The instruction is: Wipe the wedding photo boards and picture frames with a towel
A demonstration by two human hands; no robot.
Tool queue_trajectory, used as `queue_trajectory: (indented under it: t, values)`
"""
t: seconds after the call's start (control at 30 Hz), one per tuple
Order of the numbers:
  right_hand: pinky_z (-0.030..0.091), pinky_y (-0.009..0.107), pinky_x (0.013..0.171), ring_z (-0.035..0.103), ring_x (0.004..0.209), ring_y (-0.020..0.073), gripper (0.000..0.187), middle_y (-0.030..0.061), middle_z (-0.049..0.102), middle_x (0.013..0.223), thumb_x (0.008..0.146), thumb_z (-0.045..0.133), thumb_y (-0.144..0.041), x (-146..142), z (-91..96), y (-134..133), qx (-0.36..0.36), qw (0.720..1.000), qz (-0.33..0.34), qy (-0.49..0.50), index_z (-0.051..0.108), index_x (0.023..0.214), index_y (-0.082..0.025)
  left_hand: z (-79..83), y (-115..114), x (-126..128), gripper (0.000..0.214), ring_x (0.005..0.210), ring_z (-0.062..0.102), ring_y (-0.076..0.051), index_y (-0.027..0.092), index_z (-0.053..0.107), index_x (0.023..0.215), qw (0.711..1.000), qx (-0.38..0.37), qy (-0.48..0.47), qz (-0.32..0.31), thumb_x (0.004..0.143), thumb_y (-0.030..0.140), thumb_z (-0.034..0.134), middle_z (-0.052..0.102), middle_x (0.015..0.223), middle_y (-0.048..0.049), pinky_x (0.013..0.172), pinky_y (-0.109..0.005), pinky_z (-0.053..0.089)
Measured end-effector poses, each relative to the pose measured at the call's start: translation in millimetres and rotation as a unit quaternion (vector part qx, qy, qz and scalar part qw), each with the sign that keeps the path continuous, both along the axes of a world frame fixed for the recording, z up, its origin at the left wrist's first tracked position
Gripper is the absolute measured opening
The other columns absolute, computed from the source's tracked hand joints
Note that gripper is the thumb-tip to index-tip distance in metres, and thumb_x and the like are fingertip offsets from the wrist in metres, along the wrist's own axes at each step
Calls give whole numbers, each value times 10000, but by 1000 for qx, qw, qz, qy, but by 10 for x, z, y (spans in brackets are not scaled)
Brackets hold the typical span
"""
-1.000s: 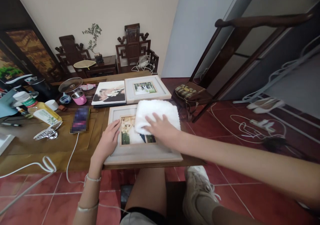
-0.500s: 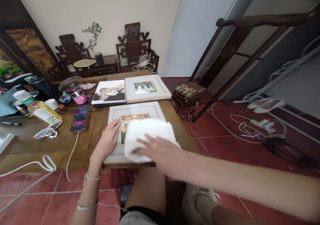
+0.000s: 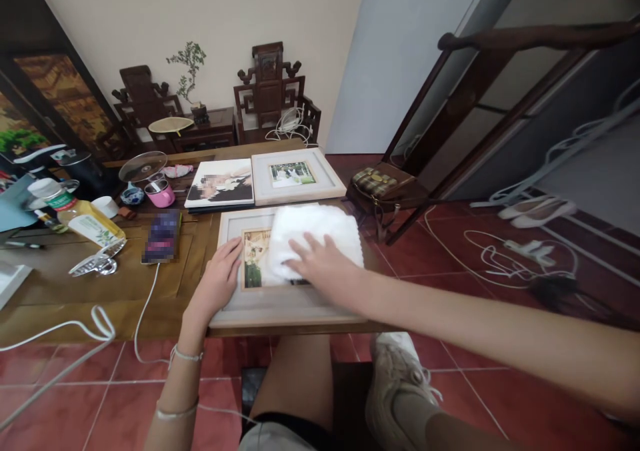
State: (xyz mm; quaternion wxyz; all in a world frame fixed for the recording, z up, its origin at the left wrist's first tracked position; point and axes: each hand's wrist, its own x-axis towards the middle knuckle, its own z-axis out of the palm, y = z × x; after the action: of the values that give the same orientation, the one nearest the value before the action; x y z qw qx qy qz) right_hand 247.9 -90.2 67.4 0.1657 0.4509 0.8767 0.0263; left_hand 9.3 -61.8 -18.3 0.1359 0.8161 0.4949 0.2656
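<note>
A pale picture frame (image 3: 280, 307) holding a photo lies flat at the near edge of the wooden table (image 3: 100, 291). My left hand (image 3: 220, 281) rests open on the frame's left side, fingers flat. My right hand (image 3: 325, 267) presses flat on a white folded towel (image 3: 315, 231) that lies over the frame's upper right part and covers most of the photo. My knee and a beige sneaker (image 3: 395, 384) show below the table edge.
Beyond the frame lie a second framed photo (image 3: 296, 175) and a photo album (image 3: 221, 184). To the left are a phone (image 3: 161, 237) on a white cable, a pink cup (image 3: 161, 194), a yellow bottle (image 3: 87, 224) and a clip. A bag (image 3: 383, 185) and cables lie on the red floor at right.
My right hand slid the towel down toward the frame's near edge half a second ago, then back up to its far right part. My left hand stayed on the frame.
</note>
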Motion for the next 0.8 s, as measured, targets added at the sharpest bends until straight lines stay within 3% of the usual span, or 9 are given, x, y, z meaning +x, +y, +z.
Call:
queue_trajectory:
  t: [0.1, 0.2, 0.33, 0.47, 0.53, 0.7, 0.8]
  values:
    - [492, 519, 898, 498, 1211, 422, 755, 197, 513, 1374, 604, 708, -17, -190, 265, -418, -122, 992, 8, 24, 560, 1321, -200, 18, -12, 7, 434, 1359, 407, -236, 170, 496, 1369, 1000, -6, 1, 3, 971, 256, 347, 466, 1455, -121, 1138, -468, 329]
    - [524, 483, 857, 580, 1116, 385, 754, 183, 574, 1305, 578, 697, -4, -299, 441, -686, -210, 975, 48, 55, 573, 1297, -198, 53, -25, 15, 440, 1360, 404, -237, 152, 492, 1372, 1000, -17, 9, 4, 971, 259, 345, 461, 1458, -128, 1141, -462, 326]
    - [476, 513, 937, 505, 1226, 393, 794, 160, 530, 1374, 572, 673, -3, -286, 307, -721, -210, 968, 91, 101, 541, 1324, -220, 83, -29, 19, 440, 1363, 400, -234, 163, 486, 1377, 1000, -17, 14, -2, 972, 255, 340, 457, 1463, -120, 1141, -463, 326]
    - [383, 550, 1034, 341, 1371, 372, 739, 125, 417, 1486, 674, 565, 45, -73, -39, -390, -93, 982, 86, 139, 530, 1346, -259, 63, -19, 7, 441, 1359, 403, -236, 161, 481, 1379, 1000, -13, 16, -5, 973, 252, 335, 460, 1459, -127, 1137, -473, 329]
    - [306, 588, 1075, 272, 1403, 372, 690, 129, 357, 1521, 722, 504, 75, 76, -151, -118, -26, 992, 67, 108, 550, 1334, -240, 46, -16, 0, 445, 1362, 397, -241, 148, 475, 1383, 1000, -12, 14, -5, 975, 259, 335, 454, 1462, -137, 1137, -480, 325]
    - [314, 591, 1064, 234, 1414, 380, 771, 120, 300, 1549, 705, 465, 121, 415, -191, 581, 90, 995, 30, 42, 484, 1395, -224, 27, -20, -7, 438, 1364, 397, -241, 179, 475, 1385, 1000, -8, 8, -4, 976, 270, 348, 456, 1464, -119, 1134, -488, 328]
    - [361, 588, 1023, 255, 1404, 388, 750, 129, 312, 1542, 729, 422, 112, 485, -176, 760, 120, 992, 5, 47, 469, 1408, -204, 32, -20, -2, 437, 1365, 398, -243, 173, 480, 1381, 1000, -8, 8, -2, 976, 271, 347, 453, 1466, -124, 1133, -483, 332]
